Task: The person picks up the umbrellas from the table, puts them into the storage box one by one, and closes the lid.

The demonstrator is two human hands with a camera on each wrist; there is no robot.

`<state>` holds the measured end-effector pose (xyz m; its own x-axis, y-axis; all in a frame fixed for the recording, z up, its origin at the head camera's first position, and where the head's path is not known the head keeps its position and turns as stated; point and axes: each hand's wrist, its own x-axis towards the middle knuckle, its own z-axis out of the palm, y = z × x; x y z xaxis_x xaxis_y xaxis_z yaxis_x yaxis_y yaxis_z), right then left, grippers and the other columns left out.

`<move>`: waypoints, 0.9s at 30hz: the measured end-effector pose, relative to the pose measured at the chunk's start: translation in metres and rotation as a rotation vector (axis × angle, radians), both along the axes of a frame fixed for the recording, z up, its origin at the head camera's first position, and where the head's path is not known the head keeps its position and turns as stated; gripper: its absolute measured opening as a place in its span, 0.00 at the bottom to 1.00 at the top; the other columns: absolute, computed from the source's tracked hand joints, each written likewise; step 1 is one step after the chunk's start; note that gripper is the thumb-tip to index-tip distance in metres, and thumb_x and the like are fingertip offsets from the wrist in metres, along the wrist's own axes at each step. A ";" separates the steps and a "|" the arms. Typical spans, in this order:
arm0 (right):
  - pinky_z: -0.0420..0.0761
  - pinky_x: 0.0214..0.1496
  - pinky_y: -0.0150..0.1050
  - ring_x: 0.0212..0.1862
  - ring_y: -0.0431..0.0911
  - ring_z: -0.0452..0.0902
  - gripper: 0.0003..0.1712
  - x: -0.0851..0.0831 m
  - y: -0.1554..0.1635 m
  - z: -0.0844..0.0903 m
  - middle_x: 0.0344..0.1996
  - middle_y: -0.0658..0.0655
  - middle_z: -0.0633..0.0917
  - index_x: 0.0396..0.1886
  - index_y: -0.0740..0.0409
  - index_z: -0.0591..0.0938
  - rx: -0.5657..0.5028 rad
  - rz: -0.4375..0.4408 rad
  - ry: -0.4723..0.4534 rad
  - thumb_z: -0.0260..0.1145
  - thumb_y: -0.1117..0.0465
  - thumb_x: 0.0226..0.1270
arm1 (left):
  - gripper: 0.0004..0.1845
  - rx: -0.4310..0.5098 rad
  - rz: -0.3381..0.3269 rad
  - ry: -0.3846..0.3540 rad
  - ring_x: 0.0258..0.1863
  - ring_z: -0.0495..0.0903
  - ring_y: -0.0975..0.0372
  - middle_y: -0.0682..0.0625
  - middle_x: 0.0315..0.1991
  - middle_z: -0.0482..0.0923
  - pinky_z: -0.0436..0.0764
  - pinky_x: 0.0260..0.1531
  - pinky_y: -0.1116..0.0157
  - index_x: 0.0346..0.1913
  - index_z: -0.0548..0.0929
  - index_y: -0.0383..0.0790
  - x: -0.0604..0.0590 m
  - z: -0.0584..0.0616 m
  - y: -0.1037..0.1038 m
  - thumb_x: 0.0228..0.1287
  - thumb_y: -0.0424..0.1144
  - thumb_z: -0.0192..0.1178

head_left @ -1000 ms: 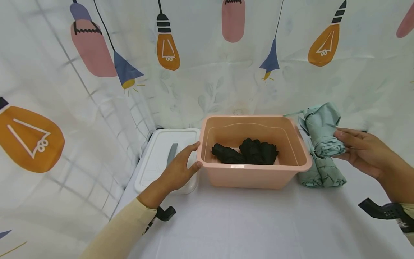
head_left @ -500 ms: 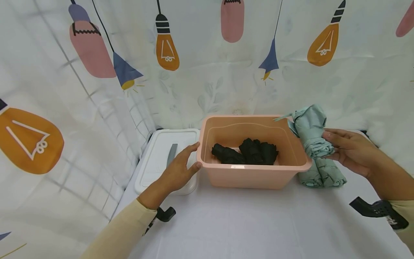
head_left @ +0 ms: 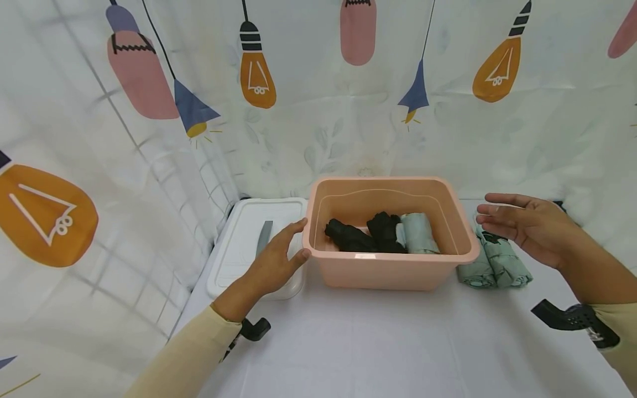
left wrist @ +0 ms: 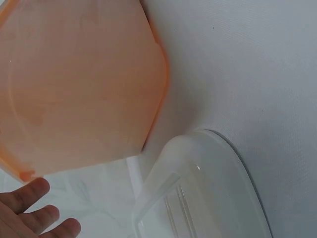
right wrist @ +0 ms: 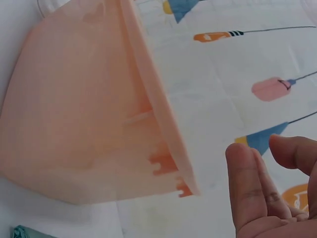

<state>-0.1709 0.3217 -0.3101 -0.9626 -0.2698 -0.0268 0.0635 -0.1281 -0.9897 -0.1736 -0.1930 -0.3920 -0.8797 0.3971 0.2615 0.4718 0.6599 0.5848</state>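
My left hand (head_left: 272, 260) rests against the left rim of a peach plastic bin (head_left: 393, 272), fingers and thumb extended; in the left wrist view its fingertips (left wrist: 37, 188) lie by the bin's edge. Inside the bin are rolled black cloths (head_left: 350, 236) and, at the right, a pale green cloth roll (head_left: 419, 233). Just beyond the bin's right rim my right hand (head_left: 534, 229) hovers with fingers extended, holding nothing. Below it, two more green cloth rolls (head_left: 507, 264) lie side by side on the table.
A white-lidded plastic container (head_left: 244, 237) stands left of the bin, partly behind my left hand. The table (head_left: 378, 342) has a white cover. A printed curtain (head_left: 318, 110) hangs behind and along the left side.
The green cloth roll that my right hand held over the bin's right edge now lies inside the bin, and that hand has let go. My left hand has stayed at the rim.
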 end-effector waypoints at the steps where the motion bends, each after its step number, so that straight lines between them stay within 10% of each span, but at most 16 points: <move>1: 0.85 0.49 0.38 0.49 0.46 0.88 0.16 0.000 0.000 0.000 0.50 0.50 0.89 0.56 0.46 0.84 0.039 -0.017 -0.005 0.57 0.68 0.81 | 0.48 0.001 -0.002 0.000 0.76 0.61 0.49 0.47 0.76 0.63 0.64 0.69 0.39 0.82 0.56 0.53 0.000 0.000 0.000 0.68 0.77 0.41; 15: 0.85 0.46 0.34 0.46 0.41 0.87 0.14 0.001 0.020 -0.016 0.48 0.43 0.88 0.56 0.42 0.80 0.186 -0.055 -0.005 0.58 0.64 0.81 | 0.48 -0.003 -0.001 0.003 0.75 0.61 0.48 0.46 0.76 0.63 0.65 0.68 0.39 0.82 0.55 0.52 0.000 0.001 0.000 0.68 0.77 0.42; 27: 0.83 0.46 0.28 0.46 0.34 0.85 0.14 0.005 0.044 -0.031 0.46 0.30 0.83 0.60 0.42 0.67 0.516 -0.070 -0.051 0.58 0.57 0.82 | 0.49 0.000 -0.009 0.003 0.75 0.61 0.49 0.47 0.76 0.63 0.65 0.68 0.40 0.82 0.55 0.52 -0.002 -0.001 0.000 0.67 0.78 0.40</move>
